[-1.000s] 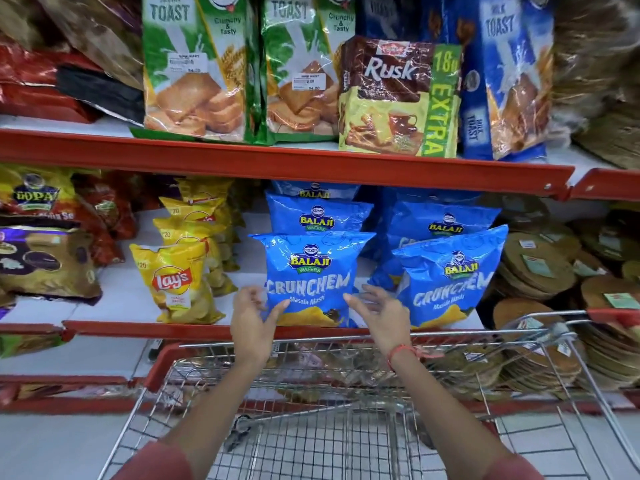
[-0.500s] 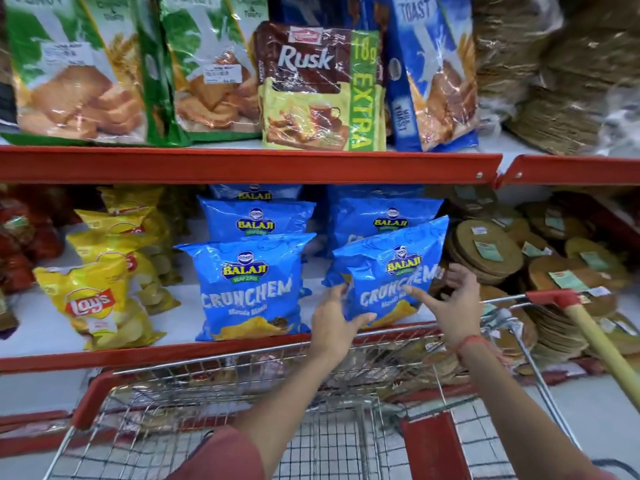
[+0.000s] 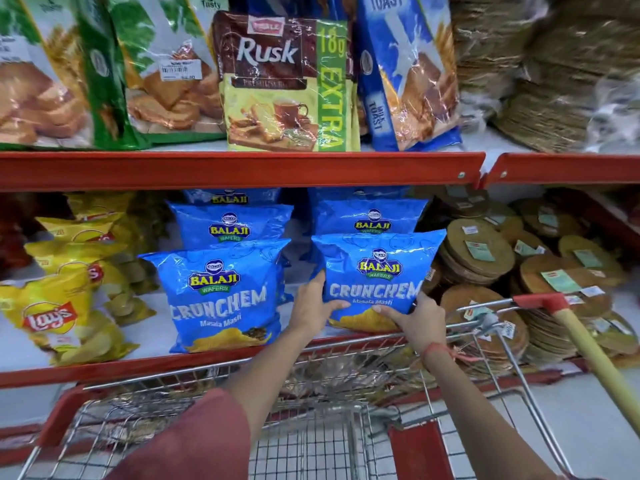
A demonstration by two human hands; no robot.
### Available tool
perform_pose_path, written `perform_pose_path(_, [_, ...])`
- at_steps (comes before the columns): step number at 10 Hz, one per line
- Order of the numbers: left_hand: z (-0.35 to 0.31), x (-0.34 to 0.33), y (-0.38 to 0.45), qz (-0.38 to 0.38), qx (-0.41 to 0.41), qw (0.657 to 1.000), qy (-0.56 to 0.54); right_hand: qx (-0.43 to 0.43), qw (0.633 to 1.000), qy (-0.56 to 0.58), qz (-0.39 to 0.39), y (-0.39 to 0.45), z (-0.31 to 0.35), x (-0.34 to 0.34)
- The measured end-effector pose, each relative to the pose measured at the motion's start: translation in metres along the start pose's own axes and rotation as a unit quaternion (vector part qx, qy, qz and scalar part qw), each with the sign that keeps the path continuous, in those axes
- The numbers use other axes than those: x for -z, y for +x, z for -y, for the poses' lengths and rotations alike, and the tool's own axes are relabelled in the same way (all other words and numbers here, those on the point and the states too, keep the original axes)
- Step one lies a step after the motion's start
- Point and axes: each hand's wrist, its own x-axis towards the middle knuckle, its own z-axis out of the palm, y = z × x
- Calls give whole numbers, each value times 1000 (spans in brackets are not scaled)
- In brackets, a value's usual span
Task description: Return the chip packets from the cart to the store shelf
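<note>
Two blue Balaji Crunchem chip packets stand at the front of the middle shelf [image 3: 145,336]. My left hand [image 3: 313,304] grips the lower left edge of the right packet [image 3: 375,271], and my right hand [image 3: 415,318] grips its lower right corner. That packet stands upright. The left packet [image 3: 221,296] stands alone, untouched. More blue packets [image 3: 232,225] are lined up behind both. The wire cart [image 3: 311,441] is below my arms; I see no packets in its basket.
Yellow Lay's packets [image 3: 65,313] fill the shelf's left side. Stacks of round brown papad packs [image 3: 481,251] sit to the right. Toast and rusk packs [image 3: 284,84] line the upper shelf. A yellow stick with a red end [image 3: 588,344] leans at the cart's right.
Both hands left the left blue packet, moved right, and closed on the right blue packet, which now stands straighter. The view has shifted right and closer.
</note>
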Motion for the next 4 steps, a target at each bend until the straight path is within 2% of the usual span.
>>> perform_pose_path(3, [-8,22,-29,-16,-6,1000,13,-16,997,66,35,-8,15,19])
perform_pose_path(4, [-17,51,-48,-60,-73,995,-6,20,996,87,-20,-19,40,49])
